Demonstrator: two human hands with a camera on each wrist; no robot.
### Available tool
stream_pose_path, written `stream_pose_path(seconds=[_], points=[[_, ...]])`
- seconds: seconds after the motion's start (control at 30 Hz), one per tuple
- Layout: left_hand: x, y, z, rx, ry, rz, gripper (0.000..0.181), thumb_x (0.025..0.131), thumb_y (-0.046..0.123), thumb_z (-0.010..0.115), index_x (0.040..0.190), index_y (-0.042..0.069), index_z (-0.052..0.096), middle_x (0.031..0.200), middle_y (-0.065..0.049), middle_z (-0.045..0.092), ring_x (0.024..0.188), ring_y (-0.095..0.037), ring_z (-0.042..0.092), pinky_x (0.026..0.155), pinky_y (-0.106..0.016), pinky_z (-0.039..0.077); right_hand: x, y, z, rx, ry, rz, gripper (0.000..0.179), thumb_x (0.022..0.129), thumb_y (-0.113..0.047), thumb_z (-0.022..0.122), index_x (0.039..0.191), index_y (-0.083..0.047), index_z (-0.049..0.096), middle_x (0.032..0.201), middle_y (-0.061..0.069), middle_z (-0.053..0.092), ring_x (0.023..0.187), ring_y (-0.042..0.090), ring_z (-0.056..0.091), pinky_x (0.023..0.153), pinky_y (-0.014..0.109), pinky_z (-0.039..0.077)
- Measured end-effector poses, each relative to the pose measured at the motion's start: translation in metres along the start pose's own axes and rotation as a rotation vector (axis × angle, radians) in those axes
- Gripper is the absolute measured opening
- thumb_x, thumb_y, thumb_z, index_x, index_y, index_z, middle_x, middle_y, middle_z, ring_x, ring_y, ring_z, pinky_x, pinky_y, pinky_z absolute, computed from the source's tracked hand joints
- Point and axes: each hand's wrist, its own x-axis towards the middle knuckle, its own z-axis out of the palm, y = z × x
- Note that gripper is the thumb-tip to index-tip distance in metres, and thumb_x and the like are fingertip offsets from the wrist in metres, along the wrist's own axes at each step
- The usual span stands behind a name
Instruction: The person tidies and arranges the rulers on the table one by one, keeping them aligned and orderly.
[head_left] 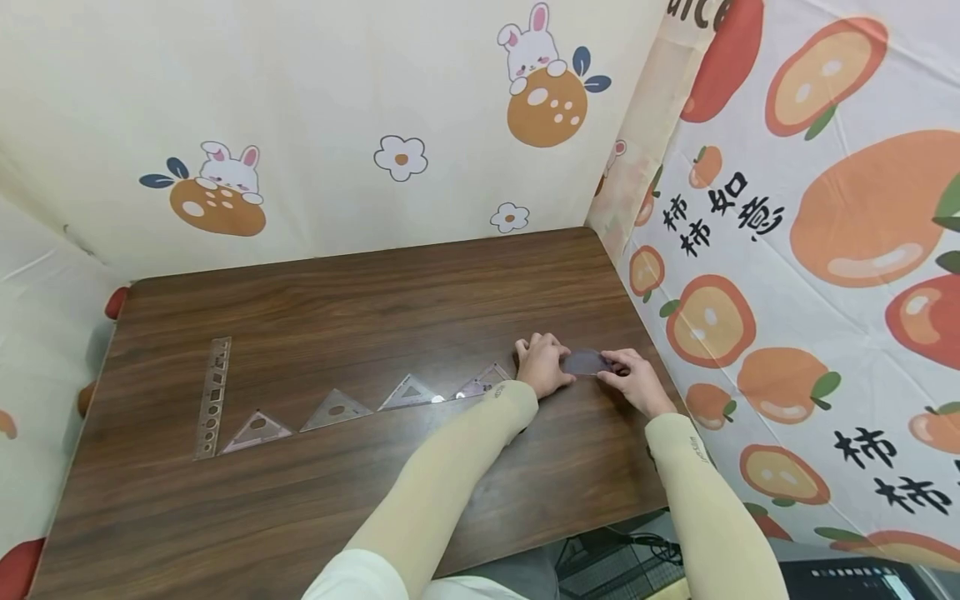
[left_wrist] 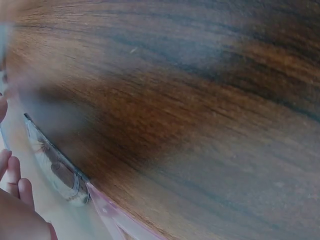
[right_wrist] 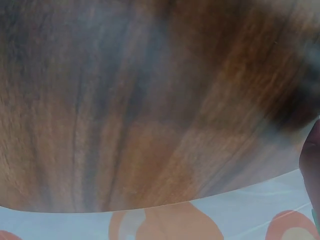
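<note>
Near the right end of the table, a see-through, dark-tinted protractor (head_left: 585,362) with a rounded top edge lies between both hands. My left hand (head_left: 543,365) pinches its left end with thumb and fingers. At its right end, my right hand (head_left: 637,382) pinches it the same way. Just left of the left hand is a clear set square (head_left: 480,384), partly covered by the sleeve. The left wrist view catches some fingers (left_wrist: 17,182) and a pink-edged clear piece (left_wrist: 112,212). Only a sliver of a hand (right_wrist: 312,165) shows in the right wrist view.
A clear ruler (head_left: 213,398) lies upright at the left of the wooden table (head_left: 337,492). Right of it, several set squares stretch in a row, among them a pink-edged one (head_left: 257,431) and a clear one (head_left: 335,410). A patterned cloth (head_left: 750,333) borders the right edge.
</note>
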Motion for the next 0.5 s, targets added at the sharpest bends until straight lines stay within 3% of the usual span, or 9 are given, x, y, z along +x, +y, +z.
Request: stream_pose_path(seconds=[0.3, 0.5], points=[[-0.0031, -0.0003, -0.0002, 0.032, -0.057, 0.027, 0.058, 0.072, 0.046, 0.081, 0.124, 0.024, 0.066, 0.117, 0.007, 0.055, 0.113, -0.015, 0.043, 0.095, -0.044, 0.025, -0.0016, 0.0035, 0.0074, -0.051, 0.084, -0.010, 0.047, 0.088, -0.019, 0.069, 0.132, -0.007, 0.057, 0.127, 0.015, 0.053, 0.119, 0.035, 0.046, 0.099, 0.053, 0.034], [-0.0026, -0.0029, 0.0043, 0.082, -0.070, 0.027, 0.057, 0.074, 0.048, 0.079, 0.124, 0.026, 0.065, 0.121, 0.008, 0.055, 0.116, -0.014, 0.042, 0.096, -0.043, 0.024, -0.0027, 0.0024, 0.0107, -0.088, 0.090, -0.005, 0.047, 0.088, -0.020, 0.069, 0.132, -0.008, 0.057, 0.129, 0.016, 0.050, 0.119, 0.037, 0.041, 0.097, 0.057, 0.026]])
